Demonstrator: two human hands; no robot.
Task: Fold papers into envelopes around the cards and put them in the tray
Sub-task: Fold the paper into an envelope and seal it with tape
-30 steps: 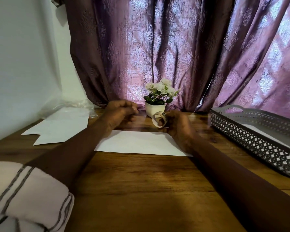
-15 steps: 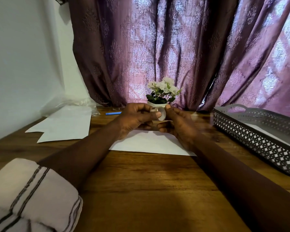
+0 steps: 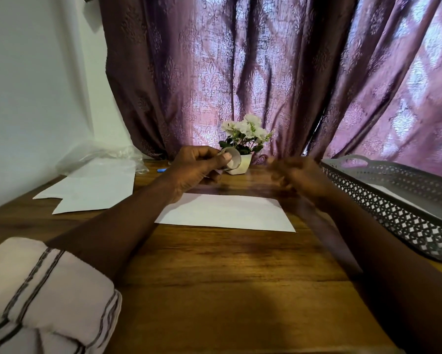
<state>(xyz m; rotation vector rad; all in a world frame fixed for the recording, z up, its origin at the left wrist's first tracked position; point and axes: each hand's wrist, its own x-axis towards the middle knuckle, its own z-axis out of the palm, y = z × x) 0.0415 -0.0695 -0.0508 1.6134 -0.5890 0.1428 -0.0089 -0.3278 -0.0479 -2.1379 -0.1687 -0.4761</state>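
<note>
A folded white paper (image 3: 225, 213) lies flat on the wooden table in front of me. Above its far edge my left hand (image 3: 196, 167) grips a roll of clear tape (image 3: 231, 159), thumb pressed on the rim. My right hand (image 3: 299, 176) is motion-blurred to the right of the roll, fingers curled, and a faint clear strip of tape (image 3: 242, 186) stretches from the roll to it. The grey perforated tray (image 3: 393, 208) stands at the right with something white lying inside.
Loose white sheets (image 3: 92, 190) lie at the left beside a clear plastic bag (image 3: 99, 157) and a blue pen (image 3: 161, 170). A small white pot of flowers (image 3: 242, 164) stands behind the roll, against the purple curtain (image 3: 240, 72).
The roll passed from my right hand to my left. My right hand then drew away to the right, pulling tape off the roll.
</note>
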